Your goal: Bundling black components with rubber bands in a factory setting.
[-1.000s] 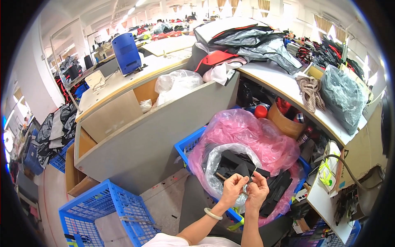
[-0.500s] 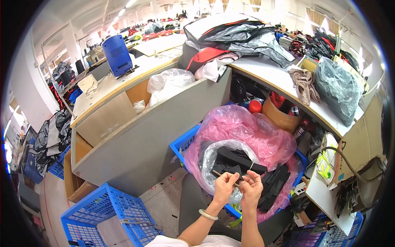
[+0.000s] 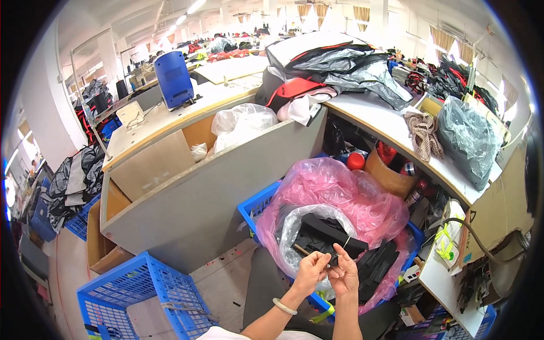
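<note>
My left hand [image 3: 309, 274] is closed, thumb against fingers, around a thin brown stick [image 3: 301, 249] whose end pokes out to the left. Close beside it, my right hand [image 3: 344, 277] has its index finger raised and the other fingers curled. A slim pale piece [image 3: 347, 243] rises by its fingertips; its kind is too small to tell. Something small and dark shows between the two hands. Both hands are over a blue crate [image 3: 253, 203] lined with pink plastic film [image 3: 317, 178]. Inside, a clear plastic bag [image 3: 288, 224] and black strips [image 3: 376, 266] lie beneath my hands.
To the left stands another blue crate [image 3: 150, 283], beside a grey panel [image 3: 209, 198]. A white worktop [image 3: 391, 116] at the right carries a checked cloth [image 3: 422, 133] and a filled grey plastic bag [image 3: 467, 141]. Under it sits a round brown container [image 3: 388, 173].
My right hand's index finger has lifted and its grip has loosened, with the palm turned more into view. The left hand keeps the brown stick. The whole view has shifted slightly.
</note>
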